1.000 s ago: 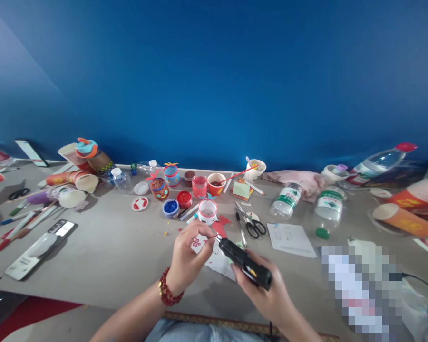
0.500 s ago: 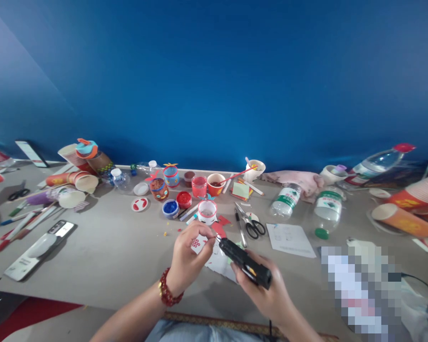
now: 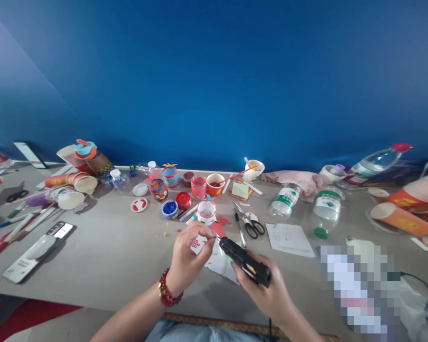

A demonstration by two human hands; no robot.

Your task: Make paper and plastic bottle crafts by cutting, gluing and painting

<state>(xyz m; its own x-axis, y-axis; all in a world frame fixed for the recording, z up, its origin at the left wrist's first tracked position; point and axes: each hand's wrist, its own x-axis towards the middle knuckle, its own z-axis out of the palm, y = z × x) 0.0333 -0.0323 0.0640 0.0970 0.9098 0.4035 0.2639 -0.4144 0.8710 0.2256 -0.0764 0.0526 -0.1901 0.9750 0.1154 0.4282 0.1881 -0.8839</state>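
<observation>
My left hand (image 3: 187, 259), with a red bead bracelet on the wrist, pinches a small white paper piece with a red knot mark (image 3: 197, 244) just above the grey table (image 3: 110, 256). My right hand (image 3: 267, 294) is wrapped round a black glue gun (image 3: 244, 261). Its nozzle points left and touches the paper at my left fingertips. Beneath them lie white and red paper scraps (image 3: 219, 261). A white cup with a red rim (image 3: 207, 212) stands just behind my left hand.
Paint pots (image 3: 183, 199), black scissors (image 3: 251, 223), a pen (image 3: 239, 228), a paper sheet (image 3: 288, 239) and two lying water bottles (image 3: 306, 204) crowd the middle. Paper cups lie at left (image 3: 74, 183) and right (image 3: 401, 218). A phone (image 3: 35, 249) lies near the front-left edge.
</observation>
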